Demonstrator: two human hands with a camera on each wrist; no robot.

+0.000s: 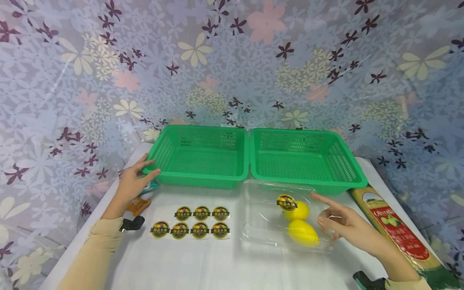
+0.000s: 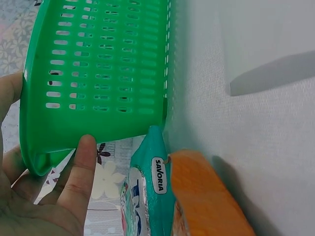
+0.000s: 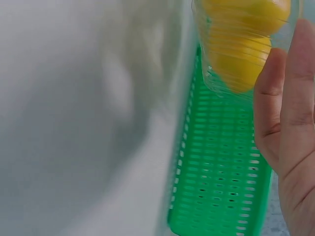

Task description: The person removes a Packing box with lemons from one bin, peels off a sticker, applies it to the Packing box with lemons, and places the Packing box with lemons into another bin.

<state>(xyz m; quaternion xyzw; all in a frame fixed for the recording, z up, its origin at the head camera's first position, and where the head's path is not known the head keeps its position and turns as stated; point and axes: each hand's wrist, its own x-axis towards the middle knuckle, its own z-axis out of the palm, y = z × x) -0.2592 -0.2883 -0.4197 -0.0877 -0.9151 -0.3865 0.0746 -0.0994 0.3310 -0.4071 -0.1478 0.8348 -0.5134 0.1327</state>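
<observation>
My left hand [image 1: 134, 181] grips the front left corner of the left green basket [image 1: 203, 178], thumb at the front rim and fingertips under the rim in the left wrist view. A clear plastic box [image 1: 261, 225] hangs low over the table in front of the right basket [image 1: 308, 183]. It holds two yellow lemons [image 1: 303, 233] by its right side, and a round dark sticker [image 1: 286, 202] is on its lid. With my right hand [image 1: 344, 223] I hold the box by its right edge, index finger stretched along the lid.
A sheet with several round stickers [image 1: 199, 230] lies left of the box. Beside my left wrist are a teal packet [image 2: 155, 172] and an orange packet [image 2: 206, 196]. A long Olivoila bag [image 1: 398, 225] stretches along the right edge. Flowered cloth [image 1: 232, 60] hangs behind the baskets.
</observation>
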